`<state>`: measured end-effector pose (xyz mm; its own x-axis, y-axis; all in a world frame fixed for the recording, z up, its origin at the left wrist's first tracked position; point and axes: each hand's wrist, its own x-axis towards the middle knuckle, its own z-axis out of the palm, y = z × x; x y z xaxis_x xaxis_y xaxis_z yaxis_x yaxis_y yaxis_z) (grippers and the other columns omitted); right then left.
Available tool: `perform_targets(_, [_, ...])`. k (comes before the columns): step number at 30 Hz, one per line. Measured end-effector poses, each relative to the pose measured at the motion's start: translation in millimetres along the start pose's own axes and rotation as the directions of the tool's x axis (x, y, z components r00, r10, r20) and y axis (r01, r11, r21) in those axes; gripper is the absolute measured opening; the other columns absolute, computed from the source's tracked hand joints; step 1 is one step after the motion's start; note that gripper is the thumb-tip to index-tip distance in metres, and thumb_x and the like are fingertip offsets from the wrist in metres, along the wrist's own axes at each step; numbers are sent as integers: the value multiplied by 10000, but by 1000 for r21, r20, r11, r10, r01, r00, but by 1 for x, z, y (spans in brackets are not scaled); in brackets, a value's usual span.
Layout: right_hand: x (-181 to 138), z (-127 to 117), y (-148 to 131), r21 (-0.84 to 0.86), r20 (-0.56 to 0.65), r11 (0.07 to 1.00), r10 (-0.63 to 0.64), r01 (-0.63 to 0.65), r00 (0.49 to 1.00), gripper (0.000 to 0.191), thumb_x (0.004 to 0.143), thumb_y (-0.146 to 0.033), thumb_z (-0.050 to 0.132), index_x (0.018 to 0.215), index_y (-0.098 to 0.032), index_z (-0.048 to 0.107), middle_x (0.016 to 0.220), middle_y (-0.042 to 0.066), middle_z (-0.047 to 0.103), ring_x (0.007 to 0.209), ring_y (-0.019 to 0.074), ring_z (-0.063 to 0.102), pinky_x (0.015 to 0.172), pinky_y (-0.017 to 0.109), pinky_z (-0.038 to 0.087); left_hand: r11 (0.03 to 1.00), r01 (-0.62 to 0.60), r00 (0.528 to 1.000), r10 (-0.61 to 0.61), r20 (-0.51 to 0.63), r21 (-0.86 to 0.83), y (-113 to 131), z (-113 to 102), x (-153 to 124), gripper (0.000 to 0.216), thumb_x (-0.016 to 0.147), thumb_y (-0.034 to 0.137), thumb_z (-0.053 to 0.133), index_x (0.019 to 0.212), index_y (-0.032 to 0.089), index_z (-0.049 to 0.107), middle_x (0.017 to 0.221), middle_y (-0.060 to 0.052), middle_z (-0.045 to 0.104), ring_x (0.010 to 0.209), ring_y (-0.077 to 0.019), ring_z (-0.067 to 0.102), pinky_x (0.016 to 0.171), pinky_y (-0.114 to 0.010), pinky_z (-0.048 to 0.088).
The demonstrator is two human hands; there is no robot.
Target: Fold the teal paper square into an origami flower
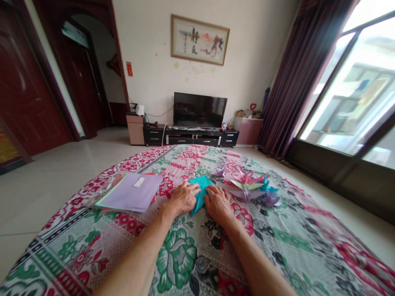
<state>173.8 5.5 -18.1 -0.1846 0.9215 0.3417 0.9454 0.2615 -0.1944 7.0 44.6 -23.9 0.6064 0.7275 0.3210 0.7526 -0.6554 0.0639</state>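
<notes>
A teal sheet of paper (200, 190), partly folded, lies on the flowered cloth (191, 255) in front of me. My left hand (184, 198) rests on its left side with fingers curled and pressed onto the paper. My right hand (217, 203) presses its right side, fingers bent down on the fold. To the right lies a pile of folded paper figures (251, 187) in pink, purple, green and teal. A small lilac folded piece (219, 172) sits apart behind them.
A stack of coloured paper sheets (131, 192), lilac on top with a small white slip, lies to the left on the cloth. Beyond are a tiled floor (46, 181), a television (200, 110) on a low cabinet, dark doors at left and a large window at right.
</notes>
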Motion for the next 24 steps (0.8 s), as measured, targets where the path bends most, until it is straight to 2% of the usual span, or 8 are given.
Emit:
perform_targets(6, [1, 1, 0, -3, -10, 1000, 5, -5, 1000, 333, 911, -299, 337, 1139, -216, 566, 1265, 72, 548, 1161, 227, 427, 948, 393, 293, 1000, -10, 1000, 10, 14, 0, 4, -5, 1, 364, 803, 150, 419, 1094, 210, 630, 1208, -54, 591, 1033, -220, 521, 942, -362, 407])
perform_targets(13, [2, -1, -2, -5, -1, 1000, 13, -13, 1000, 311, 889, -275, 379, 1122, -214, 575, 1242, 77, 556, 1134, 234, 447, 945, 417, 302, 1000, 6, 1000, -6, -15, 12, 3, -1, 3, 354, 799, 164, 435, 1079, 219, 644, 1225, -38, 587, 1049, -238, 518, 943, -384, 413])
perform_targets(20, [2, -1, -4, -11, 4, 1000, 28, -28, 1000, 313, 887, -268, 367, 1111, -202, 575, 1236, 89, 558, 1140, 245, 448, 949, 445, 305, 993, -109, 994, 108, -22, -39, 1, 6, 10, 339, 775, 96, 400, 1001, 128, 650, 1126, -102, 631, 1056, -197, 551, 1002, -325, 392])
perform_targets(24, [3, 0, -3, -9, 3, 1000, 29, -29, 1000, 312, 885, -271, 369, 1111, -203, 572, 1241, 86, 555, 1135, 243, 452, 949, 442, 305, 991, -115, 993, 112, -46, -64, 1, 6, 10, 367, 763, 77, 387, 1024, 117, 643, 1133, -105, 633, 1094, -192, 541, 1019, -312, 380])
